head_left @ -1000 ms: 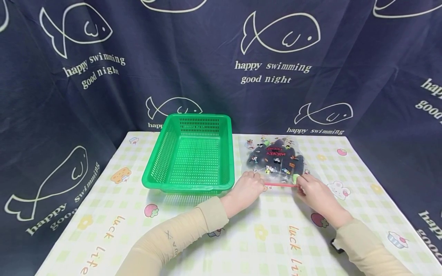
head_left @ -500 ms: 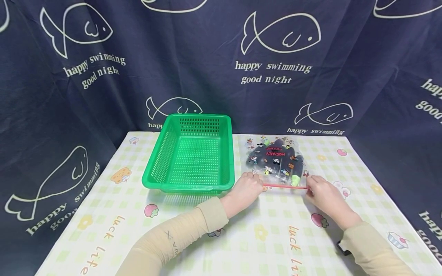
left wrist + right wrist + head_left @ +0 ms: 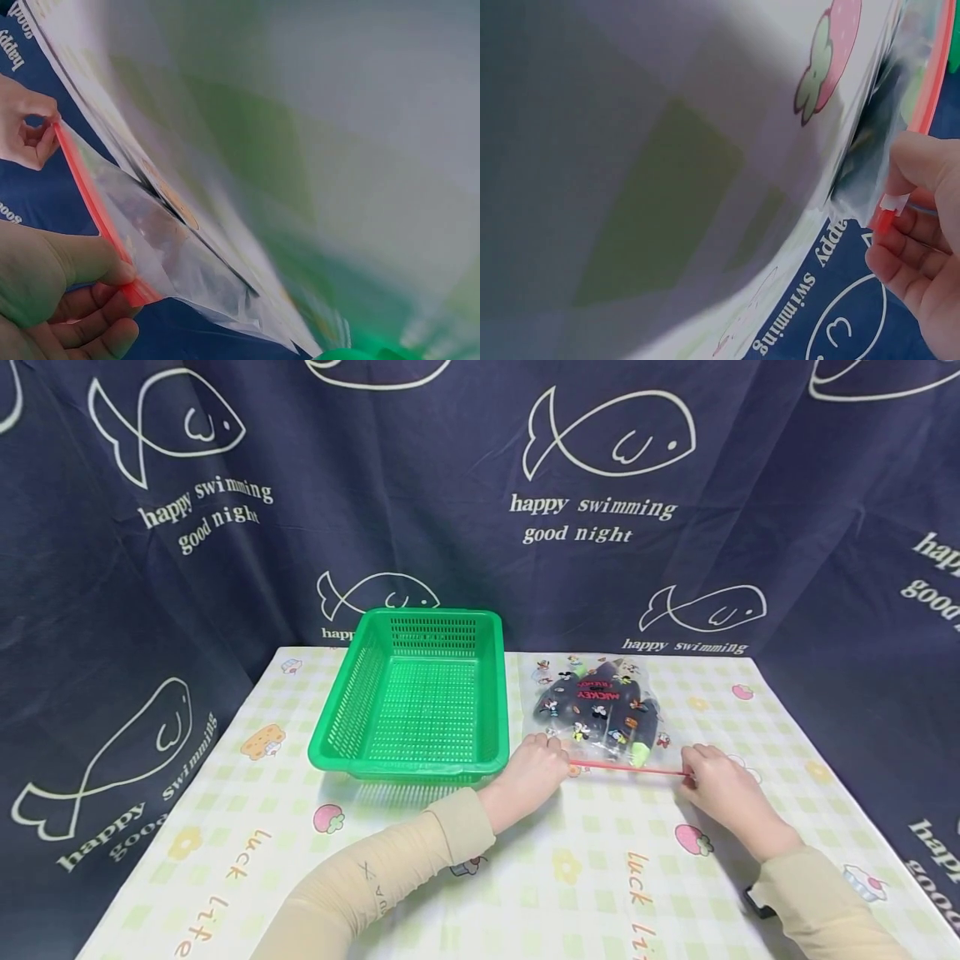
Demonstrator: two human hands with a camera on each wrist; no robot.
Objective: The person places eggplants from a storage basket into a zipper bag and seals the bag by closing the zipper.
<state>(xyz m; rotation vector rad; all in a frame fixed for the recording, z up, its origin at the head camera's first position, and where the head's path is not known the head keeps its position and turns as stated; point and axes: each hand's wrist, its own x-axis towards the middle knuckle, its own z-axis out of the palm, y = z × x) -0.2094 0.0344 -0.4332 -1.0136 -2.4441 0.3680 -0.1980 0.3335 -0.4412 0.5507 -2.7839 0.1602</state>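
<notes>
A clear zip bag [image 3: 558,727] printed with small cartoon figures and red "Mickey" lettering lies on the table. Inside it are several dark, rounded things with pale green ends [image 3: 640,753], looking like eggplants. Along its near edge runs a red zip strip [image 3: 626,767], stretched straight between both hands. My left hand [image 3: 531,774] pinches the strip's left end between thumb and fingers, also visible in the left wrist view [image 3: 67,292]. At the right end, my right hand [image 3: 723,785] pinches a small white slider [image 3: 894,203] on the strip.
Left of the bag stands a green plastic basket [image 3: 408,768] with slotted walls and nothing in it. A patterned cloth [image 3: 525,902] covers the table. Behind hangs a dark blue curtain [image 3: 465,527] with fish drawings.
My right hand has slid right along the red strip, from near its middle to its right end, uncovering more of it. My left hand has stayed nearly still at the left end.
</notes>
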